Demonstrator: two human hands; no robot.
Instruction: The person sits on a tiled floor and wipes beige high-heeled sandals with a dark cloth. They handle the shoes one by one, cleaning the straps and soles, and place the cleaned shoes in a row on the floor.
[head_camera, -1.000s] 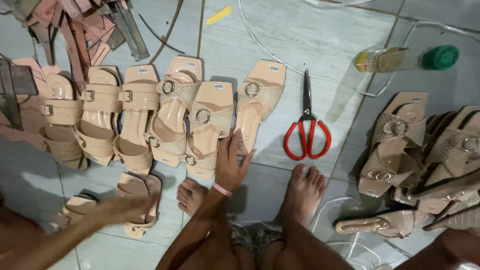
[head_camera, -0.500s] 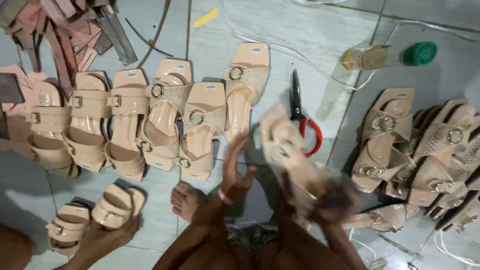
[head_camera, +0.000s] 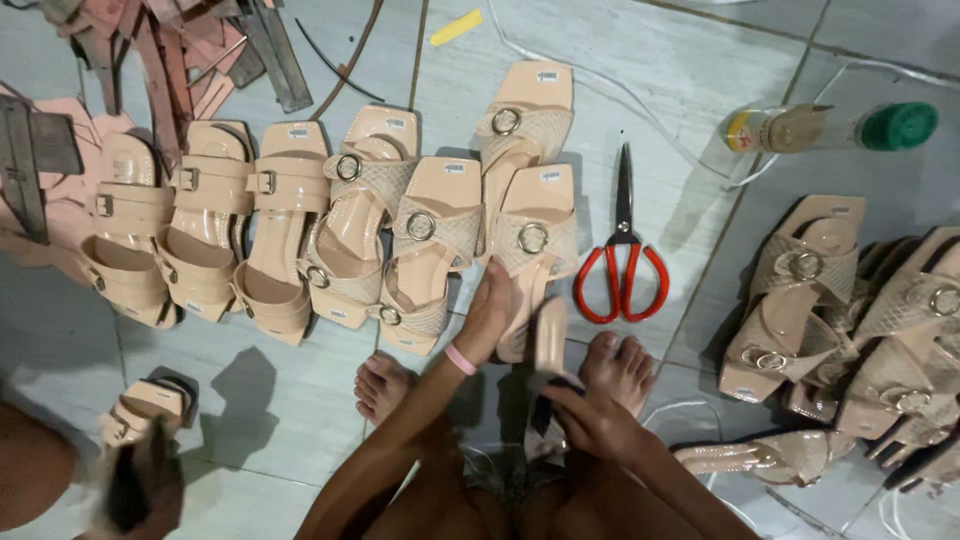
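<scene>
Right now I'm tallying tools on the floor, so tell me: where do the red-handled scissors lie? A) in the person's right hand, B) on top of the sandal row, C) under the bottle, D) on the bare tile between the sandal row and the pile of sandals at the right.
D: the red-handled scissors lie flat on the tile floor, shut, blades pointing away, right of the sandal row and left of the sandal pile, touched by neither hand.
</scene>
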